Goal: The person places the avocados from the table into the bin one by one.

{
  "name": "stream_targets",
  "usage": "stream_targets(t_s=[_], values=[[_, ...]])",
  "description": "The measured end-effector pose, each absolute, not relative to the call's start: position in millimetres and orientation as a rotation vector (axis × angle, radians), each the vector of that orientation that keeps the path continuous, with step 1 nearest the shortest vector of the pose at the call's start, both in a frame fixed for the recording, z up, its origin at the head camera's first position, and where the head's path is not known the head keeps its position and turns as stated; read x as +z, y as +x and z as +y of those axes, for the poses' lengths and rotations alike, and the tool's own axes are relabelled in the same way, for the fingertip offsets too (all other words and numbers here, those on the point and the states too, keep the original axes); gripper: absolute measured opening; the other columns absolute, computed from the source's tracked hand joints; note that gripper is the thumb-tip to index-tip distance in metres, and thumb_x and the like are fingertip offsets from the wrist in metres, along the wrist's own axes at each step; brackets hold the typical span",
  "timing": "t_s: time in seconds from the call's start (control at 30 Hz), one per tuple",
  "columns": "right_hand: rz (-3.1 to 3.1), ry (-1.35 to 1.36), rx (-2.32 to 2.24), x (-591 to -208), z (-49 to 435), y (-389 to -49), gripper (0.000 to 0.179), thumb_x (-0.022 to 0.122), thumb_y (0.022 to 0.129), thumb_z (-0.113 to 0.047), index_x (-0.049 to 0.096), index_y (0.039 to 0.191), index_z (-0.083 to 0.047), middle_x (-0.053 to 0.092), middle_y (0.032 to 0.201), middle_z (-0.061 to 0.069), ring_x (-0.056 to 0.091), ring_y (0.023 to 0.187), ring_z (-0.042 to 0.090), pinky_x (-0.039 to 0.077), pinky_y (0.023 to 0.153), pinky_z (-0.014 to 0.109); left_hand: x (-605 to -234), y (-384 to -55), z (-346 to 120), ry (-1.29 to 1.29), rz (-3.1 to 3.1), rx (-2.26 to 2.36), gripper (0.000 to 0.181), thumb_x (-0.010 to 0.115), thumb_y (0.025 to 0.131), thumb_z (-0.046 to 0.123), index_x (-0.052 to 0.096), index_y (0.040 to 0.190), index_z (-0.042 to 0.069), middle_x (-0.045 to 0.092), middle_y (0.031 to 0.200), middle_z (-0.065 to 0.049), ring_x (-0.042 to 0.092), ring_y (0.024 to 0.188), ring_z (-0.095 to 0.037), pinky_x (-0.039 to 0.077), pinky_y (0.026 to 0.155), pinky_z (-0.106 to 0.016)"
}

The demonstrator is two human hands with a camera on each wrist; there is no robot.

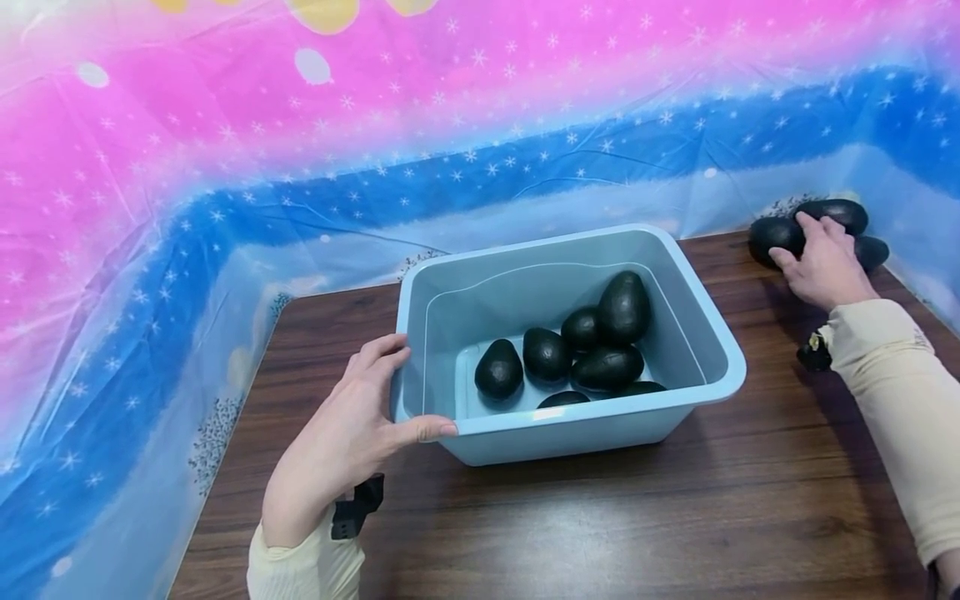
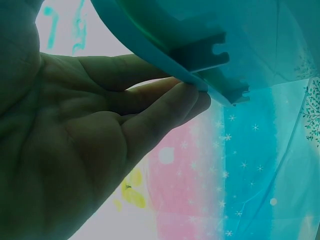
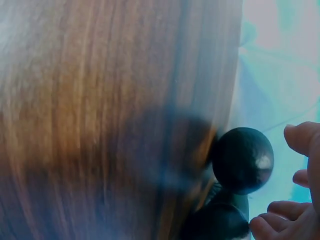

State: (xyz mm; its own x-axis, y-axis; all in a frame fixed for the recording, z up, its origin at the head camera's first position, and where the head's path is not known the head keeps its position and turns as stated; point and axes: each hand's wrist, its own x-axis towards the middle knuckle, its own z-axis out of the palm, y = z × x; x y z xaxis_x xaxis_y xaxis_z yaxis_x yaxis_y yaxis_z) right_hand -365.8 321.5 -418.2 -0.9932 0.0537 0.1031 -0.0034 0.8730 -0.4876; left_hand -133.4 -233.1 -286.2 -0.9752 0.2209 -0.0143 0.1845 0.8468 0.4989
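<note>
A light blue plastic tub (image 1: 555,442) stands on the table with several dark avocados (image 1: 498,369) inside. My left hand (image 1: 352,425) holds its near left corner, thumb over the front rim and fingers against the left side. From the left wrist, those fingers (image 2: 155,117) meet the rim's edge. At the far right of the table, my right hand (image 1: 825,262) reaches over a cluster of avocados, with its fingers spread around the left avocado (image 1: 772,239) and the rear avocado (image 1: 836,215). The right wrist view shows the thumb apart from one avocado (image 3: 243,160).
The dark wooden table (image 1: 600,525) runs under everything. A pink and blue snowflake-patterned cloth (image 1: 450,158) rises behind it and along both sides. The tub's raised walls stand between the two hands. Another avocado (image 1: 872,252) lies right of the right hand.
</note>
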Motion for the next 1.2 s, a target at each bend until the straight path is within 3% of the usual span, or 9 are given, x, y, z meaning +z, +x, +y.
stream_targets(t_s=[0.37,0.6,0.77,1.0,1.2], values=[[-2.911,-0.101,0.744,-426,311,-380,0.073,0.046,0.101,-0.030,0.006,0.155,0.000,0.008,0.146,0.042,0.006,0.136,0.057,0.014,0.106,0.070,-285,-132,-234,0.317,2.947,0.799,0.105,0.071,0.073,0.067,0.041,0.143,-0.005,0.027,0.155,-0.010,0.033,0.138,-0.032,0.043,0.099,-0.052],[-2.931,-0.148,0.715,-426,307,-384,0.079,0.049,0.099,-0.028,0.003,0.151,0.009,0.000,0.144,0.045,0.000,0.135,0.058,0.012,0.108,0.067,-285,-132,-235,0.318,2.943,0.824,0.102,0.074,0.074,0.063,0.041,0.143,-0.004,0.027,0.155,-0.009,0.035,0.137,-0.030,0.044,0.099,-0.051],[-2.944,-0.187,0.708,-427,306,-384,0.078,0.052,0.098,-0.033,0.014,0.148,0.012,-0.004,0.143,0.044,-0.004,0.133,0.057,0.011,0.107,0.068,-284,-131,-234,0.325,2.941,0.825,0.100,0.072,0.075,0.063,0.043,0.143,-0.005,0.029,0.153,-0.010,0.036,0.136,-0.032,0.043,0.099,-0.053],[-2.902,-0.138,0.740,-429,299,-388,0.069,0.056,0.097,-0.031,0.024,0.143,0.010,0.020,0.139,0.041,0.022,0.125,0.057,0.024,0.101,0.070,-284,-131,-234,0.320,2.949,0.813,0.101,0.073,0.075,0.063,0.043,0.142,-0.005,0.029,0.153,-0.010,0.036,0.136,-0.032,0.044,0.098,-0.053],[-2.916,-0.159,0.771,-429,295,-387,0.071,0.054,0.097,-0.024,0.018,0.151,0.005,0.012,0.143,0.040,0.019,0.125,0.058,0.025,0.099,0.072,-284,-132,-234,0.324,2.953,0.811,0.100,0.073,0.075,0.063,0.043,0.142,-0.005,0.029,0.153,-0.010,0.036,0.136,-0.032,0.044,0.098,-0.053]])
